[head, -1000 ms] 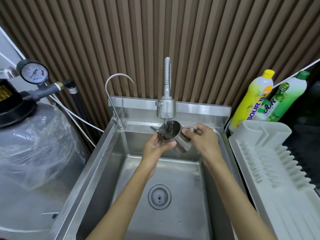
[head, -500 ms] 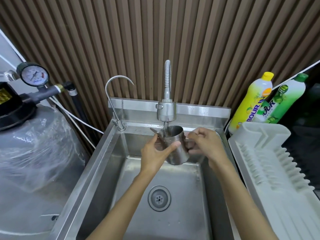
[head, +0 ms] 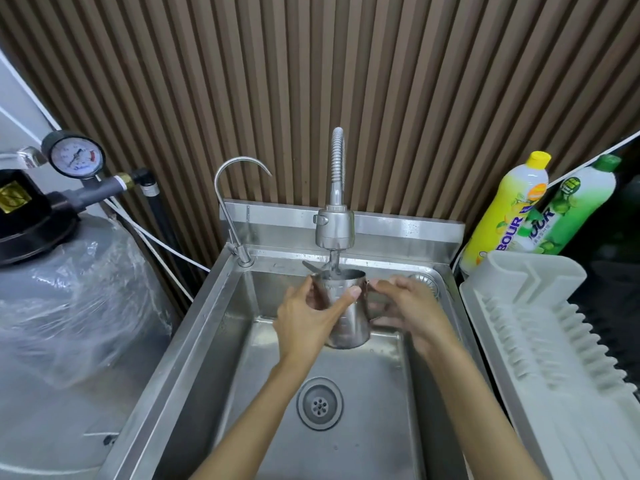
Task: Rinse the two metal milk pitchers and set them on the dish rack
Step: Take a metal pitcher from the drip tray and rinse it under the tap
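One metal milk pitcher (head: 348,317) hangs upright over the steel sink (head: 377,403), its mouth right under the flexible tap head (head: 335,230). My left hand (head: 306,318) wraps the pitcher's left side, thumb across its front. My right hand (head: 407,308) grips the handle on its right side. A thin stream runs from the tap into the pitcher. Only one pitcher is in view. The white dish rack (head: 540,341) lies on the counter to the right, with nothing on it.
A thin gooseneck tap (head: 228,206) stands at the sink's back left corner. Two dish-soap bottles, yellow (head: 507,206) and green (head: 571,209), lean behind the rack. A grey plastic-wrapped tank (head: 65,289) with a pressure gauge (head: 73,158) fills the left side.
The pitcher has turned from tilted toward me to upright and dropped slightly below the tap. Both hands stayed on it.
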